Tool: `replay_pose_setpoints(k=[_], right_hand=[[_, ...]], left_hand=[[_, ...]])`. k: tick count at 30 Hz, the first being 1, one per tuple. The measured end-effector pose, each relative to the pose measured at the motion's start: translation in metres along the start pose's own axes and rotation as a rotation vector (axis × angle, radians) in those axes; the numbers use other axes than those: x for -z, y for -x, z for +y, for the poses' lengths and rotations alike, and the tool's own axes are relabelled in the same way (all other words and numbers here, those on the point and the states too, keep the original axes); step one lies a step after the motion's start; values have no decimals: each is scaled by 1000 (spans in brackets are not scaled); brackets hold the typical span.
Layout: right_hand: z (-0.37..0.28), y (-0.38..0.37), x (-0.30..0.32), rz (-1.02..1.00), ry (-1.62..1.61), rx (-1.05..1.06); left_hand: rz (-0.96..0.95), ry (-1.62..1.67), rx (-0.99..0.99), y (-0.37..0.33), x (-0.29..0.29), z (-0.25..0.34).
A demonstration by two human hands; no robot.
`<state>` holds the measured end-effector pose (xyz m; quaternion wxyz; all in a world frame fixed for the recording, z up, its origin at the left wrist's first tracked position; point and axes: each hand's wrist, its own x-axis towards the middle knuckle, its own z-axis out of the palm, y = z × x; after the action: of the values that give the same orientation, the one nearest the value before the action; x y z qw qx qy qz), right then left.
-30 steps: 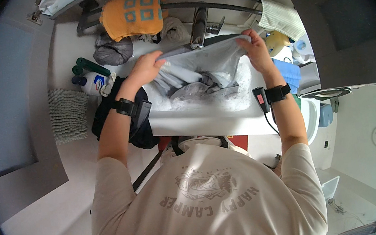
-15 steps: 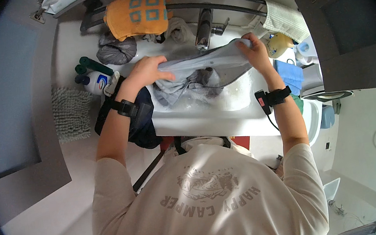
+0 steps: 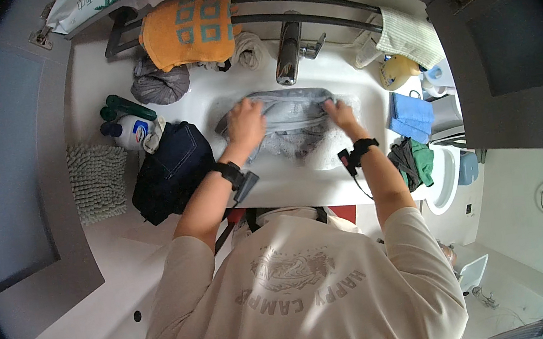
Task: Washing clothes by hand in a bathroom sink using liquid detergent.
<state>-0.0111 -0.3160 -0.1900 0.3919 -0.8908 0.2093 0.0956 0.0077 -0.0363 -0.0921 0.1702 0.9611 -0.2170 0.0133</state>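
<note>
Left hand: the left hand (image 3: 247,124) has its fingers curled on the grey cloth (image 3: 296,109), grasping its left part.
Right hand: the right hand (image 3: 341,117) pinches the same cloth at its right edge, thumb toward the fabric.
Grey cloth: it lies spread between the hands, bunched and wet, in the suds of the white basin (image 3: 281,195).
Wrists: each carries a black strap with a small box.
Tap: the chrome tap (image 3: 288,52) stands just beyond the cloth, its spout pointing over the basin toward it.
Left side: dark jeans (image 3: 175,171) lie beside the left forearm; past them are a white bottle (image 3: 131,134), a green tube (image 3: 132,108) and a grey shaggy mat (image 3: 98,184).
Right side: a folded blue cloth (image 3: 412,115), a green cloth (image 3: 424,164) and a yellow container (image 3: 399,72).
Behind: a grey bundle (image 3: 160,81) sits under the dark rail (image 3: 312,3), which bears an orange towel (image 3: 190,29).
Edges: the basin's front rim crosses between the forearms; grey cabinet doors stand open at both sides.
Open room: a strip of bare white basin separates spout and cloth.
</note>
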Motion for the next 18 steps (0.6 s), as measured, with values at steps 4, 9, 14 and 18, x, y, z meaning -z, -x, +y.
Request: replay_pose_setpoints(k=[4, 9, 14, 18], right_hand=[[-31, 27, -40, -122, 257, -38], [-13, 20, -50, -233, 494, 87], [-16, 40, -7, -282, 727, 254], [-14, 40, 38, -251, 891, 304]], left_hand=[[-578, 166, -267, 20, -35, 35], [-676, 72, -325, 31, -71, 51], [-911, -372, -201, 27, -63, 11], [-859, -588, -172, 28, -42, -24]])
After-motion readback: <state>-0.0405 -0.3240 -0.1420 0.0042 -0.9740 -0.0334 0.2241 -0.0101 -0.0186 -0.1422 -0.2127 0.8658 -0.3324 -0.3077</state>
